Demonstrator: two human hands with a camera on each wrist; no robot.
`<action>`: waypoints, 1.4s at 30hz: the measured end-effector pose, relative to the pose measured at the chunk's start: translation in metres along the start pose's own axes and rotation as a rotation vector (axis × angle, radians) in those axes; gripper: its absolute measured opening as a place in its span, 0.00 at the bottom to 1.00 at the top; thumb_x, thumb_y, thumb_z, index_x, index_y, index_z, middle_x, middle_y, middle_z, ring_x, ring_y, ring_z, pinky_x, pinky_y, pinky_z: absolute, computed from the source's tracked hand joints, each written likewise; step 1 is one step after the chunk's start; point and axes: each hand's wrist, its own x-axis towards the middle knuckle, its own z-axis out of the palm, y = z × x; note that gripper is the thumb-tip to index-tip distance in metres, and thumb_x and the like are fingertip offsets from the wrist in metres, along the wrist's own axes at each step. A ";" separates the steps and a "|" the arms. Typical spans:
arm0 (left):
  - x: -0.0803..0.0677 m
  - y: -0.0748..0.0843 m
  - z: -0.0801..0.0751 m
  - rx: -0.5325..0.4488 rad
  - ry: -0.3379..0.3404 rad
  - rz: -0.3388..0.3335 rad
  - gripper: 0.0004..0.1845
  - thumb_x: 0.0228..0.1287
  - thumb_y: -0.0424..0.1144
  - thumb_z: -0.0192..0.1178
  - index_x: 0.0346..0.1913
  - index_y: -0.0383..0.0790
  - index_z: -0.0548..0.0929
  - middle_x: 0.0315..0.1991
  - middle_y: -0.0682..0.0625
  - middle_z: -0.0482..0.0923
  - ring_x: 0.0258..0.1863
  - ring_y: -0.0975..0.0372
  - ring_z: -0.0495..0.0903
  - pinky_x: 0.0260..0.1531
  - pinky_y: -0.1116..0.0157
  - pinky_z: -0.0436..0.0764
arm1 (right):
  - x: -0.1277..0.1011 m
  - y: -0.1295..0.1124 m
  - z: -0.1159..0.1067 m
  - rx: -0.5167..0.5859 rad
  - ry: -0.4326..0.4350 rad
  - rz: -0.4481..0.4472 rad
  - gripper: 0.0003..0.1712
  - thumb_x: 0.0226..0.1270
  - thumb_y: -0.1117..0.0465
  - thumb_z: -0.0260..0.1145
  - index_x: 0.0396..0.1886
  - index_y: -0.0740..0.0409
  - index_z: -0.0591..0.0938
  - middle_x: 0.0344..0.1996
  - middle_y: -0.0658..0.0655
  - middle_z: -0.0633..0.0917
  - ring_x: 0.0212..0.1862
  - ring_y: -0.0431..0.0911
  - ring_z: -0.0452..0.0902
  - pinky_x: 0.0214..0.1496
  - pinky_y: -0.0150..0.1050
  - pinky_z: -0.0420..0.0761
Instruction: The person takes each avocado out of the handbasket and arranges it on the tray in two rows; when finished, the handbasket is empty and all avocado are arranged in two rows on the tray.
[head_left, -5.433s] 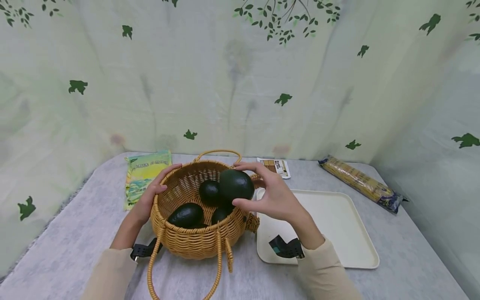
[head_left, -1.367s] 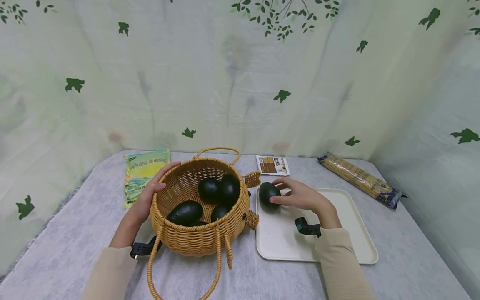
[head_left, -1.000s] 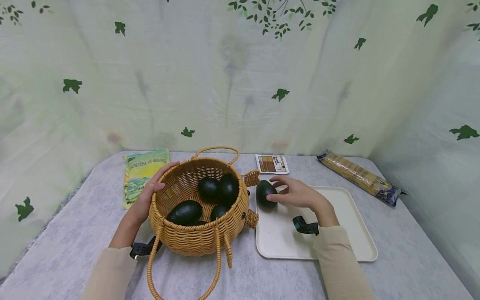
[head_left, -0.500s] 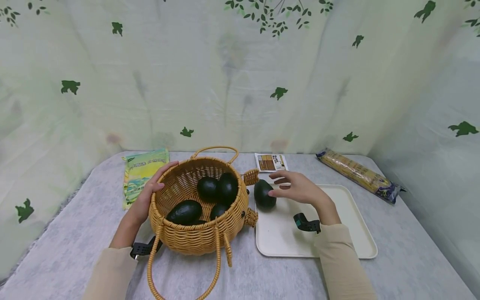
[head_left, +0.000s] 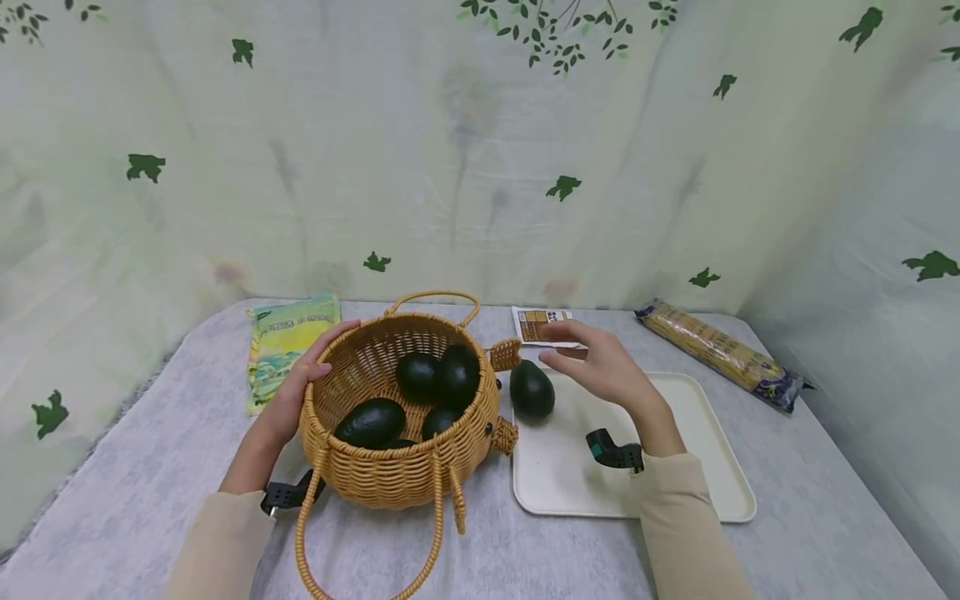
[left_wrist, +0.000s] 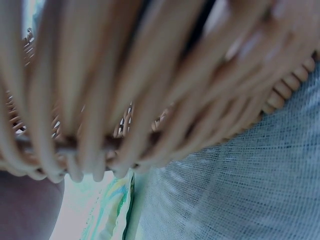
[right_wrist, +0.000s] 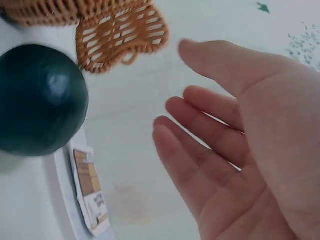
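A round wicker basket [head_left: 390,479] with several dark green avocados [head_left: 372,422] inside stands on the grey cloth. My left hand [head_left: 296,393] grips its left rim; the left wrist view shows only blurred wicker [left_wrist: 125,100]. One avocado [head_left: 532,389] [right_wrist: 40,100] lies on the near-left corner of the cream tray [head_left: 675,467], beside the basket's woven ear [right_wrist: 122,32]. My right hand [head_left: 596,362] [right_wrist: 225,145] hovers just right of and above that avocado, fingers relaxed and spread, holding nothing.
A green-yellow packet [head_left: 288,346] lies behind the basket at left. A small brown-and-white sachet [head_left: 542,321] lies behind the tray, a long spaghetti pack [head_left: 720,354] at back right. Leaf-printed curtain walls enclose the table. The basket's loop handles [head_left: 367,550] hang toward me.
My right hand carried an avocado from the basket to the tray, set it down, let go and lifted away to the right. My left hand stayed on the basket rim.
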 end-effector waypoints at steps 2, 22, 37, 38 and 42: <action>0.000 0.001 0.000 -0.001 -0.004 0.000 0.33 0.76 0.41 0.34 0.82 0.47 0.55 0.75 0.46 0.60 0.70 0.50 0.68 0.58 0.60 0.80 | 0.000 -0.005 0.001 0.017 0.020 -0.011 0.26 0.73 0.56 0.69 0.66 0.60 0.79 0.62 0.58 0.82 0.64 0.58 0.80 0.64 0.49 0.80; -0.003 0.002 0.000 0.017 0.007 -0.004 0.33 0.76 0.40 0.34 0.83 0.48 0.55 0.75 0.42 0.59 0.70 0.50 0.70 0.58 0.60 0.80 | 0.006 -0.046 0.034 0.164 0.000 -0.203 0.26 0.72 0.60 0.69 0.68 0.55 0.79 0.63 0.54 0.81 0.63 0.52 0.81 0.65 0.44 0.79; 0.001 0.000 0.002 0.027 0.000 -0.006 0.33 0.76 0.41 0.34 0.83 0.49 0.56 0.76 0.43 0.59 0.71 0.47 0.67 0.58 0.58 0.80 | 0.013 -0.062 0.058 0.176 -0.070 -0.309 0.27 0.69 0.60 0.72 0.67 0.57 0.79 0.63 0.61 0.82 0.64 0.55 0.80 0.64 0.43 0.79; 0.000 0.000 0.001 0.027 0.002 -0.005 0.33 0.76 0.41 0.34 0.82 0.48 0.56 0.76 0.43 0.59 0.71 0.47 0.67 0.58 0.58 0.80 | 0.015 -0.063 0.058 0.174 -0.084 -0.316 0.27 0.70 0.60 0.72 0.67 0.57 0.79 0.63 0.61 0.82 0.65 0.56 0.80 0.65 0.42 0.79; -0.002 0.000 0.000 0.029 0.012 -0.006 0.33 0.76 0.41 0.34 0.82 0.48 0.56 0.76 0.43 0.59 0.71 0.48 0.67 0.58 0.59 0.80 | 0.022 -0.069 0.060 0.169 -0.121 -0.336 0.26 0.70 0.60 0.72 0.66 0.54 0.80 0.63 0.58 0.82 0.66 0.53 0.79 0.65 0.39 0.78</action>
